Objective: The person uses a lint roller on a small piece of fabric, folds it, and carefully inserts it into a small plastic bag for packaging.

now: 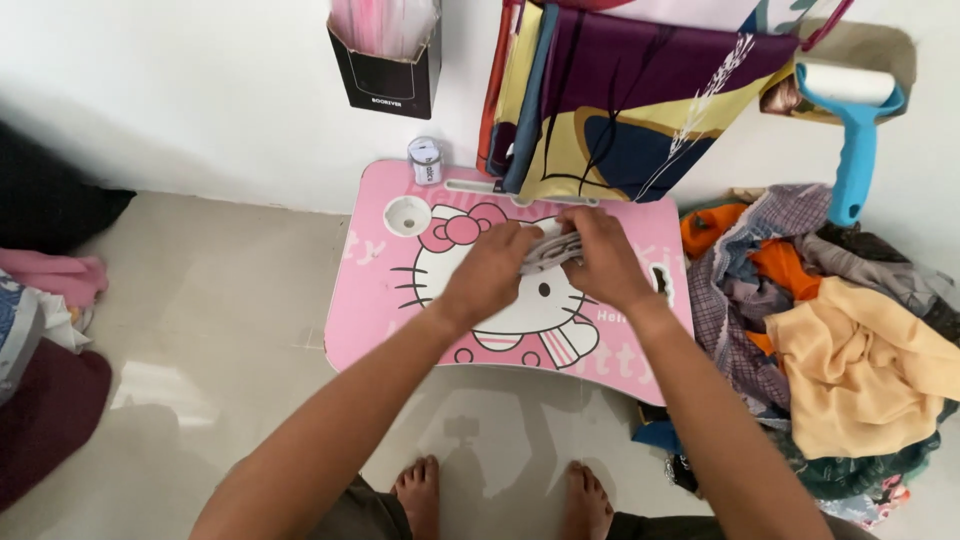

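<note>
Head view, looking down. Centre: low pink lap table with a cartoon cat print (400, 310), standing on a pale tiled floor (220, 300), with a round cup hole at its 10 o'clock corner. Above the tabletop, just past centre toward 12 o'clock, the left hand (490, 272) and the right hand (603, 262) meet, both closed on a small folded piece of white-and-grey cloth (550, 250) pinched between them; its exact make cannot be told. At 12 o'clock of the table, touching the white wall (200, 90): a small white cylindrical container (425, 160). Above it, a black open-topped box holding pink-wrapped contents (385, 60). At 1 o'clock: hanging patterned fabric in purple, yellow and navy (620, 100). At 2 o'clock: a lint roller with a turquoise plastic handle (855, 130). At 3 o'clock, just beside the table: a heap of mixed clothing, orange, checked and pale yellow (840, 340). At 9 o'clock, well apart: pink and maroon cloth (50, 330). At 6 o'clock: two bare feet (500, 495).
</note>
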